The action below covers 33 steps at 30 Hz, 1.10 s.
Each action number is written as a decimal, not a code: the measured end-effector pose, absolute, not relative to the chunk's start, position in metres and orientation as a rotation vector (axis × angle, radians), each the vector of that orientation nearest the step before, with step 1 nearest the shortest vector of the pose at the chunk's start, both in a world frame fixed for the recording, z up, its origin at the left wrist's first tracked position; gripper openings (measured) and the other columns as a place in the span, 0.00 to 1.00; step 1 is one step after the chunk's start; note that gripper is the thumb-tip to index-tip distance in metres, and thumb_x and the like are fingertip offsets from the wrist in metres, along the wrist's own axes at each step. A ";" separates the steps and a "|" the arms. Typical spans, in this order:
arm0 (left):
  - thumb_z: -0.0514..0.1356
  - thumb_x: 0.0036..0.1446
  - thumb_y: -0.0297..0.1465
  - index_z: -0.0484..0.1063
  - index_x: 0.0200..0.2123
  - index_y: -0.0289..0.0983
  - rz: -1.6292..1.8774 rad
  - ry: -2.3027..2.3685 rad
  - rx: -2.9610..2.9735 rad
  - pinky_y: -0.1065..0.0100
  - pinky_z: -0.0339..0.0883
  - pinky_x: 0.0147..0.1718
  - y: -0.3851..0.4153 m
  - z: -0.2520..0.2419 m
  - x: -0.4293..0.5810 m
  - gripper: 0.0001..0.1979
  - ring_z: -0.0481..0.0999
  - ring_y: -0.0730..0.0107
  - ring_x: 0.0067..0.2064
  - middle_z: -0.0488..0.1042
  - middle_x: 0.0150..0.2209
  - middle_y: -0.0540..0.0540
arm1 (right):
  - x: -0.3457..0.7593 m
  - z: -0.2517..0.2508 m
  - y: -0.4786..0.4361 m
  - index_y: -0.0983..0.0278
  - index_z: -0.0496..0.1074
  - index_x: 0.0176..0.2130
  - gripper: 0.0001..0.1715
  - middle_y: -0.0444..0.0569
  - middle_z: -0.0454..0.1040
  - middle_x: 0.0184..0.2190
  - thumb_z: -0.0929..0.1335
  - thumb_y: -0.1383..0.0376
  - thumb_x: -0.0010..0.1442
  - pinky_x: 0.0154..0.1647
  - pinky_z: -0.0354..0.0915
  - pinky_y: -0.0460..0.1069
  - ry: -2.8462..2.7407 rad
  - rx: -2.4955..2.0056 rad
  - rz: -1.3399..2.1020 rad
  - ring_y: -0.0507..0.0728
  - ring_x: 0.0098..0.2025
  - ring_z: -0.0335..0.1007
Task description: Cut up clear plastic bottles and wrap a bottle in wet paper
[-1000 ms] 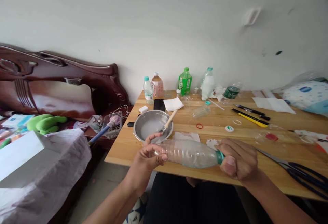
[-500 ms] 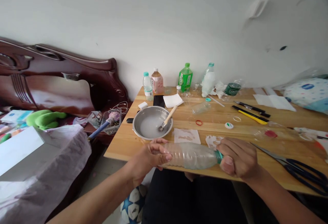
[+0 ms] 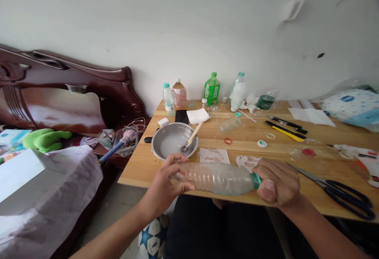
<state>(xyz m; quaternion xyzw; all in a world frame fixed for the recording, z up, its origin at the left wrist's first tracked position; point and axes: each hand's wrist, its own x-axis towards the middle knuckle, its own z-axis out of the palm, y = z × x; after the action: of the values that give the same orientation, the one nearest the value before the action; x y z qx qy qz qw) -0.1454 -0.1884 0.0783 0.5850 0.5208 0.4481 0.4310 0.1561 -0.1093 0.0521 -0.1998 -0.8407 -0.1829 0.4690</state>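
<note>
A clear plastic bottle (image 3: 222, 178) with a teal neck lies sideways above the table's front edge. My right hand (image 3: 278, 182) is closed round its neck end. Around the bottle's base end curve the fingers of my left hand (image 3: 168, 184), with the thumb below. Just behind the bottle are a white paper piece with wet patches (image 3: 214, 156) and a torn white piece (image 3: 246, 162). A metal bowl of cloudy liquid (image 3: 170, 142) stands behind my left hand, and a brush with a wooden handle (image 3: 194, 133) leans in it.
Large scissors (image 3: 334, 190) lie right of my right hand. Several bottles, including a green one (image 3: 212, 89), stand along the wall. A yellow cutter (image 3: 287, 132), a red ring (image 3: 227, 141) and a white cap (image 3: 261, 143) lie on the wooden table (image 3: 137, 170).
My left hand's fingers have lifted and spread somewhat at the bottle's base end. My right hand keeps its hold on the neck. The whole view has shifted slightly.
</note>
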 end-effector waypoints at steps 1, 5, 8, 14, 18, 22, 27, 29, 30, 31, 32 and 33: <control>0.75 0.44 0.33 0.73 0.26 0.37 1.159 1.276 1.430 0.63 0.57 0.56 -0.191 0.075 -0.149 0.13 0.63 0.54 0.60 0.65 0.51 0.42 | 0.160 0.051 -0.109 0.65 0.67 0.31 0.21 0.51 0.69 0.26 0.53 0.69 0.69 0.29 0.63 0.51 -2.028 -0.508 -0.447 0.57 0.28 0.67; 0.75 0.44 0.30 0.71 0.32 0.39 1.347 1.153 1.184 0.66 0.64 0.50 -0.205 0.062 -0.158 0.16 0.68 0.58 0.57 0.65 0.56 0.44 | 0.172 0.042 -0.113 0.64 0.67 0.30 0.19 0.48 0.66 0.23 0.54 0.73 0.68 0.25 0.57 0.49 -1.977 -0.647 -0.370 0.54 0.24 0.64; 0.74 0.46 0.29 0.71 0.41 0.44 1.423 1.047 1.062 0.66 0.67 0.48 -0.214 0.052 -0.153 0.20 0.73 0.63 0.52 0.67 0.59 0.45 | 0.171 0.036 -0.119 0.64 0.67 0.30 0.18 0.47 0.66 0.23 0.55 0.73 0.68 0.26 0.57 0.49 -1.966 -0.720 -0.296 0.54 0.24 0.64; 0.74 0.47 0.37 0.71 0.51 0.46 1.419 0.989 0.968 0.69 0.70 0.43 -0.220 0.037 -0.137 0.28 0.73 0.60 0.50 0.72 0.57 0.42 | 0.158 0.048 -0.130 0.65 0.67 0.31 0.21 0.51 0.67 0.24 0.53 0.69 0.69 0.27 0.60 0.50 -2.031 -0.594 -0.340 0.56 0.26 0.65; 0.72 0.48 0.41 0.73 0.52 0.45 1.337 1.035 1.000 0.69 0.70 0.46 -0.220 0.039 -0.136 0.28 0.73 0.58 0.53 0.73 0.56 0.42 | 0.154 0.056 -0.130 0.64 0.67 0.32 0.21 0.51 0.68 0.24 0.53 0.68 0.69 0.27 0.62 0.52 -2.091 -0.507 -0.381 0.58 0.28 0.67; 0.73 0.47 0.42 0.75 0.52 0.44 1.266 1.103 0.955 0.73 0.71 0.33 -0.221 0.043 -0.136 0.28 0.76 0.64 0.42 0.76 0.52 0.43 | 0.152 0.056 -0.132 0.64 0.68 0.32 0.22 0.52 0.68 0.23 0.53 0.68 0.70 0.29 0.64 0.53 -2.081 -0.459 -0.410 0.59 0.29 0.68; 0.74 0.46 0.41 0.75 0.51 0.41 1.232 1.022 0.874 0.68 0.75 0.36 -0.220 0.039 -0.135 0.28 0.76 0.66 0.37 0.77 0.44 0.44 | 0.154 0.053 -0.132 0.65 0.67 0.30 0.22 0.51 0.66 0.23 0.53 0.67 0.70 0.28 0.63 0.53 -2.060 -0.443 -0.376 0.58 0.28 0.66; 0.73 0.47 0.39 0.74 0.52 0.41 1.203 0.954 0.836 0.64 0.77 0.34 -0.220 0.037 -0.133 0.29 0.77 0.66 0.36 0.76 0.45 0.43 | 0.155 0.053 -0.130 0.65 0.68 0.29 0.22 0.52 0.67 0.24 0.54 0.67 0.69 0.28 0.64 0.53 -2.050 -0.441 -0.407 0.58 0.28 0.67; 0.74 0.47 0.39 0.74 0.52 0.41 1.196 0.928 0.818 0.63 0.77 0.33 -0.219 0.037 -0.132 0.29 0.77 0.66 0.35 0.75 0.46 0.42 | 0.156 0.054 -0.129 0.66 0.69 0.29 0.22 0.52 0.67 0.24 0.54 0.68 0.69 0.28 0.64 0.53 -2.052 -0.439 -0.424 0.58 0.28 0.67; 0.74 0.46 0.38 0.74 0.52 0.41 1.193 0.909 0.801 0.62 0.78 0.32 -0.219 0.037 -0.131 0.29 0.77 0.65 0.35 0.74 0.47 0.42 | 0.156 0.054 -0.128 0.66 0.69 0.29 0.22 0.51 0.67 0.24 0.54 0.68 0.69 0.28 0.64 0.53 -2.055 -0.443 -0.435 0.58 0.28 0.67; 0.74 0.46 0.37 0.74 0.52 0.41 1.193 0.892 0.783 0.62 0.78 0.32 -0.219 0.038 -0.130 0.29 0.77 0.65 0.36 0.73 0.48 0.41 | 0.156 0.055 -0.127 0.66 0.68 0.29 0.22 0.51 0.67 0.24 0.54 0.67 0.69 0.28 0.64 0.53 -2.053 -0.444 -0.442 0.58 0.28 0.67; 0.75 0.45 0.37 0.74 0.51 0.41 1.195 0.870 0.758 0.62 0.78 0.33 -0.218 0.039 -0.129 0.29 0.77 0.64 0.37 0.73 0.48 0.42 | 0.157 0.055 -0.127 0.66 0.68 0.28 0.23 0.50 0.66 0.23 0.54 0.67 0.69 0.28 0.64 0.53 -2.048 -0.443 -0.445 0.58 0.27 0.67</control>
<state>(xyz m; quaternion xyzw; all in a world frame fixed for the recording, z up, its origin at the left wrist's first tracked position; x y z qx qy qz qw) -0.1287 -0.2180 0.0393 0.3367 0.3869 0.5310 0.6745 0.1566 -0.1270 0.0546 -0.1816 -0.8393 -0.1822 0.4790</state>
